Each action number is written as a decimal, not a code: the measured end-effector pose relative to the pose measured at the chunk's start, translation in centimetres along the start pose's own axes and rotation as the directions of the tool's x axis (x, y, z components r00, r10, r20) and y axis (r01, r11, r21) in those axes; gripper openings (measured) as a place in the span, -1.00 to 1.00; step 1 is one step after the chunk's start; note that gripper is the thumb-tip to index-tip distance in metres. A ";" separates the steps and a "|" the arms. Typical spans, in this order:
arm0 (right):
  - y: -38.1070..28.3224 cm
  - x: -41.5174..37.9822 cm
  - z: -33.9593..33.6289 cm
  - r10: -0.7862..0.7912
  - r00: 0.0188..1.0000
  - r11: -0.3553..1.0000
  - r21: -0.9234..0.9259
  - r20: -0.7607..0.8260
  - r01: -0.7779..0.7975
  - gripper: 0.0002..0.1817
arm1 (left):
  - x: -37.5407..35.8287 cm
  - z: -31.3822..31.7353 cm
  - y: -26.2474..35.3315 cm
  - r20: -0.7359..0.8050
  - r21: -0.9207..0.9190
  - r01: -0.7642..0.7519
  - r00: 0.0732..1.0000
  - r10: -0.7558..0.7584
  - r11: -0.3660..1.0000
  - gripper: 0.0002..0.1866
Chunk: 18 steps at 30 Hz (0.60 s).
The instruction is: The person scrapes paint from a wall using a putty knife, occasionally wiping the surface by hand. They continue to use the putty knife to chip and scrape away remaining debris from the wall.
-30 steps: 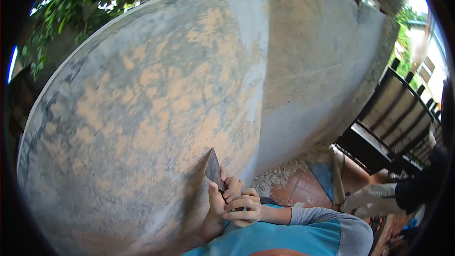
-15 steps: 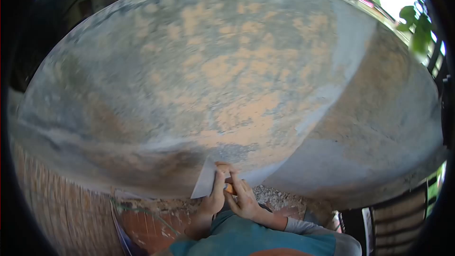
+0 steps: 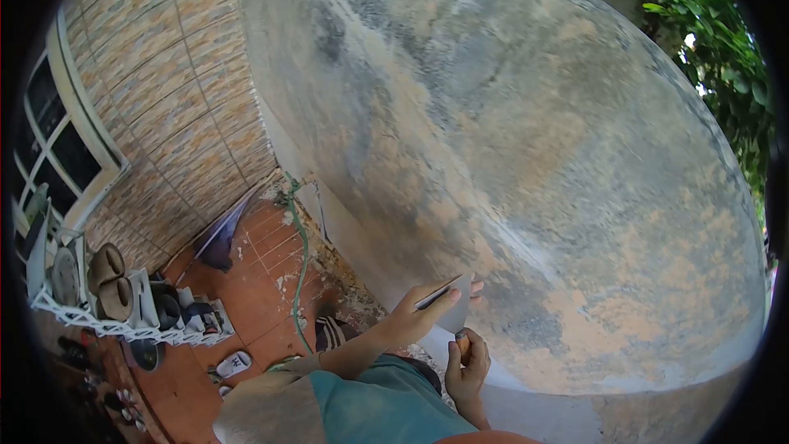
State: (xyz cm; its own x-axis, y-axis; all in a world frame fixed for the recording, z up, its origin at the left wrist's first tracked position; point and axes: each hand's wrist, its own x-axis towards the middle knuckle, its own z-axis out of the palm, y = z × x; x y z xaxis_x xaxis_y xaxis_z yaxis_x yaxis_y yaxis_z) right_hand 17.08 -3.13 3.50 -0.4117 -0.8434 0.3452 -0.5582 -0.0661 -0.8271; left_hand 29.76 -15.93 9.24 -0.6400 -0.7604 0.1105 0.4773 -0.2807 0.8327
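Note:
In front of my chest, my left hand (image 3: 417, 315) is closed on a flat grey metal plate (image 3: 463, 292) with a dark strip along one side. Its fingertips show past the plate's far edge, close to the wall. Just below, my right hand (image 3: 468, 372) wraps around a short orange-brown handle (image 3: 466, 347), whose upper end meets the lower part of the plate in this view. I cannot tell whether plate and handle are one tool. Behind both hands rises a rough plastered wall (image 3: 526, 156) with grey and orange-tan patches.
Stone-patterned tiles cover the side wall (image 3: 156, 66), beside a barred window (image 3: 62, 127). A white rack (image 3: 148, 329) carries several shoes. A green hose (image 3: 301, 279) crosses the red tile floor (image 3: 263, 312); a pale sandal (image 3: 234, 363) lies there. Leaves (image 3: 699, 25) hang beyond the wall.
My view has swung left, bringing the tiled wall, window and shoe rack into sight. My hands, together on the tool earlier, are now slightly apart, left above right.

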 end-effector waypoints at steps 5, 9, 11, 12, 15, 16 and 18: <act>-2.1 5.0 6.1 -0.299 0.953 0.928 -0.216 0.051 0.303 -0.66 | -0.6 -9.6 7.7 -0.037 0.465 -0.135 0.985 0.171 0.875 -0.70; -7.0 12.1 10.8 -0.567 0.815 0.740 -0.359 0.120 0.568 -0.77 | -1.9 -17.7 15.9 0.008 0.596 -0.200 0.970 0.244 0.778 -0.80; -11.7 15.9 13.1 -0.743 0.657 0.567 -0.404 0.127 0.718 -0.76 | -2.7 -21.7 17.9 0.028 0.598 -0.240 0.960 0.279 0.765 -0.84; -13.9 18.1 14.7 -0.854 0.494 0.393 -0.421 0.162 0.818 -0.76 | -3.1 -23.7 19.1 0.008 0.599 -0.247 0.953 0.303 0.762 -0.84; -14.1 20.0 20.8 -0.771 0.592 0.540 -0.252 0.234 0.803 -0.71 | -4.6 -28.4 22.0 -0.057 0.626 -0.239 0.935 0.349 0.742 -0.83; -13.5 20.2 22.3 -0.696 0.655 0.623 -0.208 0.295 0.754 -0.71 | -4.9 -29.7 23.0 -0.101 0.656 -0.219 0.923 0.371 0.722 -0.82; -13.4 21.1 24.6 -0.704 0.608 0.584 -0.189 0.368 0.790 -0.69 | -5.2 -31.6 24.1 -0.152 0.713 -0.183 0.902 0.404 0.677 -0.78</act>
State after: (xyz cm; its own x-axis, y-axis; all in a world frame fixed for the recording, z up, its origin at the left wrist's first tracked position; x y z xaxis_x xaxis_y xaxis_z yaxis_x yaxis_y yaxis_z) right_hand 33.61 -33.17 11.01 0.4070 -0.6625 0.6288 -0.7873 -0.6035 -0.1262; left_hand 63.60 -37.27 11.65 -0.2935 -0.8882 0.3536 0.0108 0.3668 0.9302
